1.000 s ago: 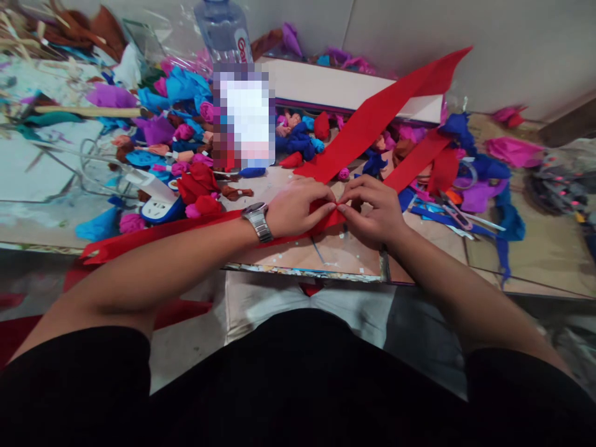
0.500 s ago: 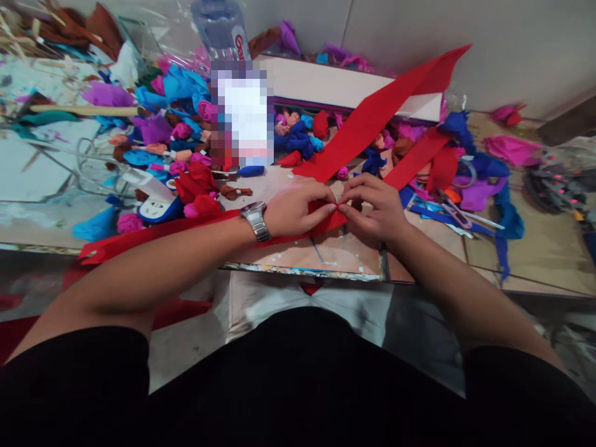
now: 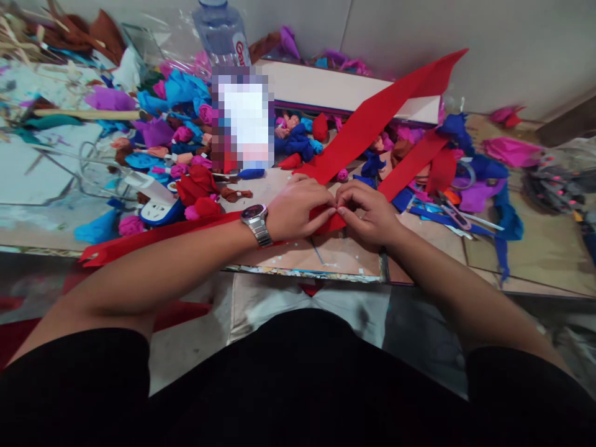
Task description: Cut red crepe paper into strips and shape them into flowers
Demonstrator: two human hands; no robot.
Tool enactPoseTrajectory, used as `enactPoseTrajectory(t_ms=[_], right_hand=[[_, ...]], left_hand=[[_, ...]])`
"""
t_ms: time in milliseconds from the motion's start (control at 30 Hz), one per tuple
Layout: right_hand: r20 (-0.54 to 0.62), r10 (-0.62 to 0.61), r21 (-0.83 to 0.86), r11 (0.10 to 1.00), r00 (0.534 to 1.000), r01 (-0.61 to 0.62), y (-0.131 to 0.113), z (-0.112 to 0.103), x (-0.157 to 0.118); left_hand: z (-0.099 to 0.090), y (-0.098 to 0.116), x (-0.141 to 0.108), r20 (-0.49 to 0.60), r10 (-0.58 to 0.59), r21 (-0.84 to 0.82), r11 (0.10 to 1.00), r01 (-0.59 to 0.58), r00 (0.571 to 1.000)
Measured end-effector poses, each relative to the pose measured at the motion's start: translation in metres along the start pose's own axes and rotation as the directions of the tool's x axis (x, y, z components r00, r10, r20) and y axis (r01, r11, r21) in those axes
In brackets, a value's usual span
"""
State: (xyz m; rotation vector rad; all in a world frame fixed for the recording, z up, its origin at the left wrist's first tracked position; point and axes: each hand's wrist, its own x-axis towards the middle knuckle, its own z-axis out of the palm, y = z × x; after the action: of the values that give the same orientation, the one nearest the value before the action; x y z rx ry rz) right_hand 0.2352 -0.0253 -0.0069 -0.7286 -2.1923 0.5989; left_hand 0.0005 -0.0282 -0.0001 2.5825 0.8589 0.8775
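Observation:
My left hand (image 3: 298, 210), with a metal watch (image 3: 256, 225) on its wrist, pinches red crepe paper (image 3: 334, 225) between thumb and fingers. Fingertip to fingertip with it, my right hand (image 3: 372, 212) pinches the same paper. Most of that piece lies under my hands, so its folds are hidden. A long red paper strip (image 3: 367, 118) slants up and away behind my fingers. Another red strip (image 3: 144, 237) runs to the left beneath my left forearm; whether these are one piece I cannot tell.
Crumpled coloured paper pieces (image 3: 186, 87) crowd the back of the table. A plastic bottle (image 3: 221, 34) stands beside a blurred-out rectangle. A long white box (image 3: 326, 87) lies along the wall. Left is a power socket (image 3: 161, 202); right, scissors (image 3: 454, 211) and a tape roll (image 3: 465, 172).
Both hands keep their pinch on the red paper. My right fingers have shifted slightly at the fingertips, and the whole view has moved a little.

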Motion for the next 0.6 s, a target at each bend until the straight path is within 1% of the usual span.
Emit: enactPoseTrajectory(t_ms=[167,433,500,600], right_hand=[[-0.024,0.032,-0.027,0.999,0.999,-0.032,0.0003,0.0004,-0.0014],[0.022,-0.041,-0.033,0.999,0.999,0.042,0.0055,0.0043,0.0004],[0.023,-0.033,-0.028,0.999,0.999,0.034,0.0051,0.004,0.0003],[0.012,0.011,-0.015,1.0,1.0,-0.011,0.0028,0.0024,-0.0002]], left_hand=[[0.0004,-0.0011,-0.0007,0.02,-0.021,0.012,1.0,0.021,1.0],[0.0051,-0.0032,0.0,0.003,0.0,0.041,0.999,0.0,1.0],[0.0056,-0.0031,0.0002,0.001,-0.003,0.043,0.999,0.003,1.0],[0.0057,-0.0029,0.0003,0.013,-0.028,0.047,0.999,0.027,1.0]])
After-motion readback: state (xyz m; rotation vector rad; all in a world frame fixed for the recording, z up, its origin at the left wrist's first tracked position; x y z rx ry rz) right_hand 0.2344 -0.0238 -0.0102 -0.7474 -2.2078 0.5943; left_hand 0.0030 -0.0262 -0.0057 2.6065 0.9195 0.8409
